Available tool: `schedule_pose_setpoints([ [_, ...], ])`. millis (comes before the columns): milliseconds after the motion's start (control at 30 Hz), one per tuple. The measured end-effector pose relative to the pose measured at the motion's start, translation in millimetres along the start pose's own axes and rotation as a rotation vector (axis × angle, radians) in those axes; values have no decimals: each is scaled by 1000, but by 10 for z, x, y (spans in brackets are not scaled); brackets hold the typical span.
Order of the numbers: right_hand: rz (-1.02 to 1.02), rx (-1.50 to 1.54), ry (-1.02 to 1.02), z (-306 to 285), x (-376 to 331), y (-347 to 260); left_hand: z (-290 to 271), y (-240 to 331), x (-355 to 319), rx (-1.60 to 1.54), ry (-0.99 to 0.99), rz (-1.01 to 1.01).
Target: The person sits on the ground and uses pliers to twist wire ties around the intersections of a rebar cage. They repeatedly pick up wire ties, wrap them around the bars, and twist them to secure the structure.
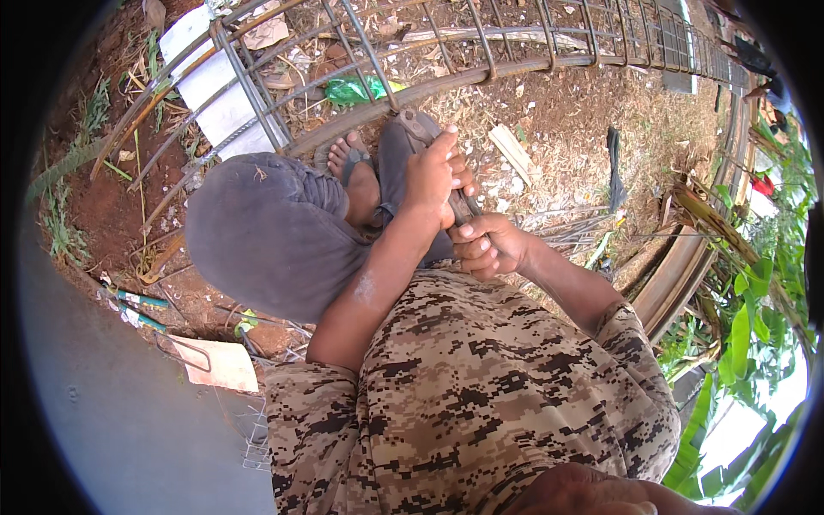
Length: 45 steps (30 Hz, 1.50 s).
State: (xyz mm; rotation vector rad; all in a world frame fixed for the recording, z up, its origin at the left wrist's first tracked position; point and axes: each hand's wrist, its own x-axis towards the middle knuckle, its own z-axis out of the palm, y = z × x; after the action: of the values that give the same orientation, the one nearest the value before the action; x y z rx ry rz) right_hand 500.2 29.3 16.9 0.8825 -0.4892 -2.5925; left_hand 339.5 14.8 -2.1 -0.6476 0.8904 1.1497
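Note:
Both my hands are closed on a pair of worn, dark metal pincers (418,126), whose head points up toward the rebar cage. My left hand (432,178) wraps the handles nearer the head. Lower and to the right, my right hand (491,246) grips the handle ends. The pincers' head lies just below the bottom bar of the rebar cage (481,75), close to where an upright tie meets it. Whether the jaws touch the steel or hold wire I cannot tell. My bent knee in grey trousers (266,232) and a sandalled foot (354,163) are beside the hands.
A crumpled green plastic piece (354,89) and a white sheet (215,81) lie by the cage. A wood offcut (513,154) and a dark strip (615,167) lie on the straw-strewn soil. Green-handled tools (142,309) are at left; leafy plants (755,318) grow at right.

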Motion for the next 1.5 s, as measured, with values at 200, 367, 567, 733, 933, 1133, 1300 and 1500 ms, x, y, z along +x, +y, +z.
schedule_pose_setpoints([
  [200, -757, -1514, 692, 180, -152, 46, 174, -145, 219, 140, 326, 171],
  [367, -736, -1963, 1275, 294, -96, 168, 218, -216, 240, 64, 298, 197],
  [567, -443, 20, -36, -8, -206, 305, -277, -325, 4, 349, -1, 362],
  [733, -683, -568, 543, -339, -216, 596, -237, -681, 48, 639, -89, 367],
  [933, -768, -154, -26, -634, -466, 697, -242, -812, 72, 514, -261, 191],
  [1133, -742, -505, 421, -860, -405, 766, -406, -1044, 322, 580, 52, 253],
  [1300, -852, -974, 1046, -1082, -338, 759, -630, -972, 500, 872, 354, 460],
  [1500, -759, -1682, 1807, -1101, -466, 461, -461, -708, 399, 1220, 328, 800],
])
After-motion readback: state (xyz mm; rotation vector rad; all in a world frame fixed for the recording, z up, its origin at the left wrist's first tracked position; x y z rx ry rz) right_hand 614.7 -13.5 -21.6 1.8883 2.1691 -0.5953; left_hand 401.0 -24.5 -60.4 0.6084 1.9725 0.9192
